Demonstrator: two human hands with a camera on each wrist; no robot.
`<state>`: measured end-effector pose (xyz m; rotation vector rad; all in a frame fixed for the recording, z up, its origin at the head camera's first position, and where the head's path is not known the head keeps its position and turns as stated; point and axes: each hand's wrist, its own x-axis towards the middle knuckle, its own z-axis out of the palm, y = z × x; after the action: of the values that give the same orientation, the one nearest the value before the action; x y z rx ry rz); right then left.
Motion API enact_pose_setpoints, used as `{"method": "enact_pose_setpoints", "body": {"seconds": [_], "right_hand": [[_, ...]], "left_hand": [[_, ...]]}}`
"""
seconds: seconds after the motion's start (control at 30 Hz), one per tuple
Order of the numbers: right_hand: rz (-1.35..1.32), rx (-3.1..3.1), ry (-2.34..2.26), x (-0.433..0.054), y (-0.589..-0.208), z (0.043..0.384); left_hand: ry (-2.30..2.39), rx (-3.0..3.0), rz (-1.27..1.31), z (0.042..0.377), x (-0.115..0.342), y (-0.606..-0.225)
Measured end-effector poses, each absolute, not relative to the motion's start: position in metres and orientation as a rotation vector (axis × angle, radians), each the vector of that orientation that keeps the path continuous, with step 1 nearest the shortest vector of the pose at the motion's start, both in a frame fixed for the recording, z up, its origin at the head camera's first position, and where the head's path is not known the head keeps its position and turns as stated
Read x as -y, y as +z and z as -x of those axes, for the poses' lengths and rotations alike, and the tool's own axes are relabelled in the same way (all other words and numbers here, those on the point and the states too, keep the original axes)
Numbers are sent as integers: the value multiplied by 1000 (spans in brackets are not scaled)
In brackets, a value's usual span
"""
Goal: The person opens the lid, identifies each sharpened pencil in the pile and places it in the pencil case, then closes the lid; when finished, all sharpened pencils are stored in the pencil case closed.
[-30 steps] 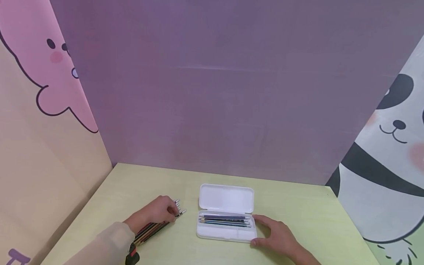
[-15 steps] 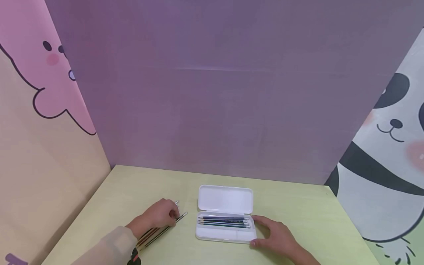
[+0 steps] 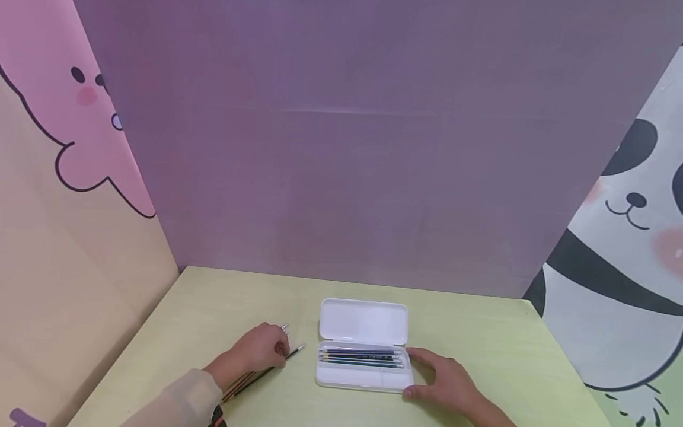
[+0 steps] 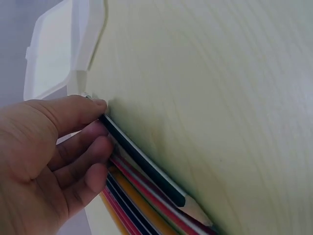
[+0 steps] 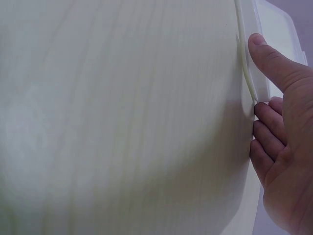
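My left hand (image 3: pixel 261 349) pinches a dark, light-striped pencil (image 4: pixel 144 159) between thumb and fingers near its eraser end. Its sharpened tip points toward me, beside a bundle of several other pencils (image 4: pixel 132 200) in red, orange and dark colours, partly covered by that hand in the head view. At the middle of the table lies a white pencil case (image 3: pixel 347 375), its lid (image 3: pixel 364 321) folded back. Several dark pencils (image 3: pixel 363 358) lie side by side in its rear compartment. My right hand (image 3: pixel 448 379) holds the case's right end, thumb at the front corner, index finger at the back one.
The light wood-grain table (image 3: pixel 480 332) meets a purple panel (image 3: pixel 363 178) along its back edge. A cartoon-printed wall stands on each side, a pink figure (image 3: pixel 101 130) left and a panda (image 3: pixel 629 255) right. A dark strap (image 3: pixel 217 417) shows by my left sleeve.
The pinched pencil has separated from the bundle and shifted slightly right and toward me with my left hand. My right hand stays on the case.
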<state>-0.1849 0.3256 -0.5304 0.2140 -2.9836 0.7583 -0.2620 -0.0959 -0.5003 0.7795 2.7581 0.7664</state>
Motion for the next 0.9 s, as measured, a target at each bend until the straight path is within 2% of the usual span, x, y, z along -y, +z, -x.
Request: {"method": "enact_pose_setpoints", "body": {"seconds": [0.47, 0.9], "right_hand": [[-173, 2986, 763, -327, -536, 185], [-189, 2992, 757, -325, -530, 183]], "left_hand": [[921, -2709, -832, 269, 92, -489], [1010, -2662, -901, 283, 45, -472]]}}
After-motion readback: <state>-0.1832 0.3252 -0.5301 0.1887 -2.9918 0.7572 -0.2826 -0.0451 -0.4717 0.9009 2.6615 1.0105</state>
